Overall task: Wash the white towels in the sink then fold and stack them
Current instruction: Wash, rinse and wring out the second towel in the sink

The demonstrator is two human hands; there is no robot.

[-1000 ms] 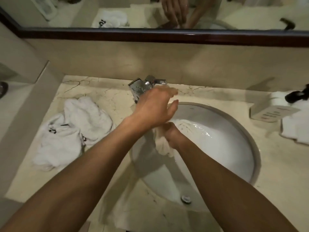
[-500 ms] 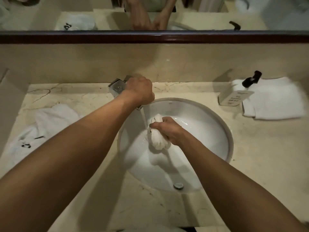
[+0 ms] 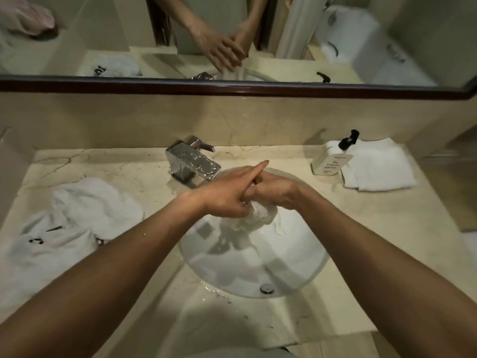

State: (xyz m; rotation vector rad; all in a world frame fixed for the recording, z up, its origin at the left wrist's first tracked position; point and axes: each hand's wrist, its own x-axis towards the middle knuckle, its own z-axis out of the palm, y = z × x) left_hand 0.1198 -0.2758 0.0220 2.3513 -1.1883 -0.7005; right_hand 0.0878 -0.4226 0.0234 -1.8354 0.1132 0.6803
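Observation:
A bunched wet white towel (image 3: 258,217) hangs over the round white sink (image 3: 304,267). My right hand (image 3: 277,192) grips its top from the right. My left hand (image 3: 229,195) lies over it from the left, its fingers partly stretched out across my right hand. A loose heap of white towels (image 3: 69,223) with black marks lies on the counter to the left. A folded white towel (image 3: 379,166) sits at the back right.
A chrome faucet (image 3: 192,161) stands behind the sink, just left of my hands. A white pump bottle (image 3: 331,158) with a black top stands beside the folded towel. The marble counter (image 3: 374,241) is wet near the sink. A mirror (image 3: 232,34) spans the wall.
My left hand has come off the faucet and down onto the towel beside my right hand. The view has shifted slightly, showing more of the left towel heap.

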